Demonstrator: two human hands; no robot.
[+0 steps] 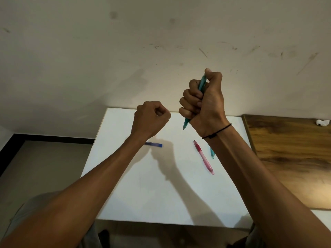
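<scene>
My right hand (204, 99) is raised above the white table (143, 185) and grips a teal pen (202, 82) in its fist, thumb on the top end, tip pointing down. My left hand (149, 119) hovers beside it, fingers curled into a fist with nothing visible in it. On the table lie a pink pen (204, 158), a blue pen (155, 144) partly hidden by my left wrist, and a second teal pen (212, 154) mostly hidden behind my right forearm.
A wooden tabletop (290, 158) adjoins the white table on the right, with a crumpled white scrap (322, 122) at its far edge. A scuffed wall (125, 51) rises directly behind. Floor (44, 158) lies to the left.
</scene>
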